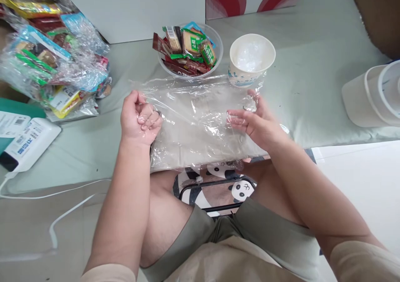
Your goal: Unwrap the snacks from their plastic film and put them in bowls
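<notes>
A sheet of clear, shiny plastic film lies spread and wrinkled between my hands, over the near edge of the cloth-covered surface. My left hand is closed on the film's left side, with the fingers curled and partly seen through it. On the right side, my right hand touches the film with its fingers stretched out and apart. Just beyond the film stands a paper cup with crumpled clear plastic inside. Left of the cup is a round plastic bowl of wrapped snacks.
A large clear bag of packaged snacks sits at the left. Nearer are a white device with labels and its white cable. White boxes line the back. Several white plastic tubs stand at the right edge.
</notes>
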The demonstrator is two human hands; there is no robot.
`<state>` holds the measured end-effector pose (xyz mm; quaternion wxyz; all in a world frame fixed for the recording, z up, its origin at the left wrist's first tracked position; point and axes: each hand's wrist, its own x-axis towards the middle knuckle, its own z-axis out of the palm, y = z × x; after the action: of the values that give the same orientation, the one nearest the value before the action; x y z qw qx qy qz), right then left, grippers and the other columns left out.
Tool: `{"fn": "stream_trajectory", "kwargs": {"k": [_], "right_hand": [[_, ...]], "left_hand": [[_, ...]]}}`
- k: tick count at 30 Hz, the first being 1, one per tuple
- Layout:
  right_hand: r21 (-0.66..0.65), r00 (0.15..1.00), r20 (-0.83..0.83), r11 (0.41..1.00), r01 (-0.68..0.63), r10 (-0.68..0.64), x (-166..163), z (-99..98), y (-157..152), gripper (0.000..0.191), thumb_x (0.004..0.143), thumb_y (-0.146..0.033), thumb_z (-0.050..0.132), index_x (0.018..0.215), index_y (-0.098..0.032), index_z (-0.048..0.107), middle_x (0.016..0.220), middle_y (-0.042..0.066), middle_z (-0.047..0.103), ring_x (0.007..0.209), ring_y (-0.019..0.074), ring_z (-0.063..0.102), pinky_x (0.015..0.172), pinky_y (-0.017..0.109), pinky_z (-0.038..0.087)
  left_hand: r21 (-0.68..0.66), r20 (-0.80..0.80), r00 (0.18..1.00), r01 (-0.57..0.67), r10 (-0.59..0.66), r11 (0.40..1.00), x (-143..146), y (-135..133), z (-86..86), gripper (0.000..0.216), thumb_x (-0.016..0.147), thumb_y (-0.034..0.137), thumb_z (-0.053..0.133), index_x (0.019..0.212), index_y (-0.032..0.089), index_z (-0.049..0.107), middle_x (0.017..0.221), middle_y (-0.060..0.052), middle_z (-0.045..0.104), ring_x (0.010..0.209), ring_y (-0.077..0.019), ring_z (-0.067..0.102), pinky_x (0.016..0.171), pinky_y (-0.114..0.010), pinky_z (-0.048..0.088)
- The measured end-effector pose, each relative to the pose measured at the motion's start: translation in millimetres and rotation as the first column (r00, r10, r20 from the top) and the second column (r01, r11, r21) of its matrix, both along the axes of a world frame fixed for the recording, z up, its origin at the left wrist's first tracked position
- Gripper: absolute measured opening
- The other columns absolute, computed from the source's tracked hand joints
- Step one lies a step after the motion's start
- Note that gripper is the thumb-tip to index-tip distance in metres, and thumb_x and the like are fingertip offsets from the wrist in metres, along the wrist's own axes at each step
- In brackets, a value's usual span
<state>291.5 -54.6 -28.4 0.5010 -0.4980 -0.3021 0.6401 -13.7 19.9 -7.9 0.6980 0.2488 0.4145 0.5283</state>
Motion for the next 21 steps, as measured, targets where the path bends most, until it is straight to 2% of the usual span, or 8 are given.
{"fn": "stream_trajectory", "kwargs": {"k": [4,7,10,12,14,17,19,21], "right_hand": [[0.015,0.997,0.073,1.000,-0.019,0.018,1,0.3,-4,0.079,0.072,-0.038,0.091,0.139,-0.034,0.050,0.074,-0.006,0.069,0.065,0.0157,0.070,0.066,0.032,0.062],[0.074,0.993,0.088,0.995,0.071,-0.077,5,-0.3,-1,0.068,0.075,-0.041,0.088,0.134,-0.036,0.054,0.072,-0.007,0.065,0.056,0.0115,0.061,0.058,0.028,0.057],[0.087,0.980,0.139,0.988,0.129,-0.141,12,-3.1,3,0.060,0.079,-0.046,0.085,0.131,-0.039,0.057,0.081,-0.005,0.067,0.053,0.0095,0.055,0.055,0.028,0.053],[0.122,0.969,0.175,0.980,0.155,-0.175,17,-5.2,5,0.058,0.082,-0.050,0.082,0.133,-0.041,0.057,0.090,-0.003,0.070,0.057,0.0101,0.057,0.056,0.028,0.053],[0.168,0.964,0.184,0.973,0.160,-0.191,21,-5.7,4,0.058,0.084,-0.055,0.079,0.136,-0.045,0.055,0.100,-0.002,0.073,0.065,0.0120,0.062,0.060,0.030,0.053],[0.171,0.980,0.151,0.980,0.101,-0.128,21,-1.3,-3,0.074,0.078,-0.052,0.084,0.144,-0.050,0.049,0.111,-0.001,0.074,0.078,0.0155,0.070,0.068,0.033,0.057],[0.136,0.991,0.131,0.991,0.015,-0.033,19,3.4,-9,0.092,0.070,-0.039,0.091,0.149,-0.051,0.044,0.110,-0.001,0.074,0.082,0.0169,0.072,0.074,0.036,0.060],[0.112,0.991,0.133,0.993,-0.047,0.031,16,7.0,-14,0.098,0.068,-0.027,0.092,0.151,-0.049,0.043,0.102,-0.002,0.074,0.078,0.0163,0.070,0.076,0.037,0.061]], "left_hand": [[-0.003,-0.003,1.000,0.023,-0.023,1.000,-12,5,-8.2,0.034,0.096,0.039,0.052,0.066,0.024,0.054,0.039,0.009,0.025,0.030,-0.0075,0.022,0.035,-0.024,0.020],[-0.022,-0.011,0.999,0.031,-0.031,0.999,-16,4,-10.7,0.035,0.083,0.055,0.056,0.082,0.021,0.062,0.054,0.002,0.054,0.047,-0.0133,0.055,0.044,-0.027,0.045],[-0.018,-0.111,0.979,0.169,-0.170,0.985,-16,-3,-9.0,0.061,0.069,0.055,0.072,0.120,0.025,0.060,0.091,-0.007,0.076,0.081,-0.0293,0.077,0.062,-0.040,0.062],[-0.008,-0.228,0.921,0.321,-0.315,0.947,-16,-10,-8.3,0.093,0.065,0.039,0.084,0.148,0.032,0.041,0.100,-0.007,0.080,0.082,-0.0308,0.080,0.064,-0.039,0.062],[0.008,-0.324,0.870,0.395,-0.371,0.919,-16,-16,-8.7,0.116,0.066,0.024,0.089,0.160,0.033,0.022,0.092,-0.005,0.081,0.070,-0.0256,0.079,0.060,-0.031,0.059],[0.104,-0.360,0.904,0.285,-0.231,0.953,-14,-22,-9.1,0.110,0.070,0.018,0.088,0.159,0.031,0.024,0.078,0.001,0.080,0.059,-0.0196,0.076,0.056,-0.023,0.055],[0.170,-0.347,0.932,0.170,-0.102,0.971,-12,-24,-8.0,0.102,0.073,0.018,0.088,0.154,0.033,0.029,0.076,0.002,0.080,0.059,-0.0186,0.076,0.057,-0.022,0.056],[0.204,-0.350,0.937,0.100,-0.023,0.974,-12,-26,-6.2,0.101,0.074,0.019,0.088,0.153,0.036,0.028,0.078,0.002,0.081,0.060,-0.0181,0.076,0.058,-0.022,0.056]]}}
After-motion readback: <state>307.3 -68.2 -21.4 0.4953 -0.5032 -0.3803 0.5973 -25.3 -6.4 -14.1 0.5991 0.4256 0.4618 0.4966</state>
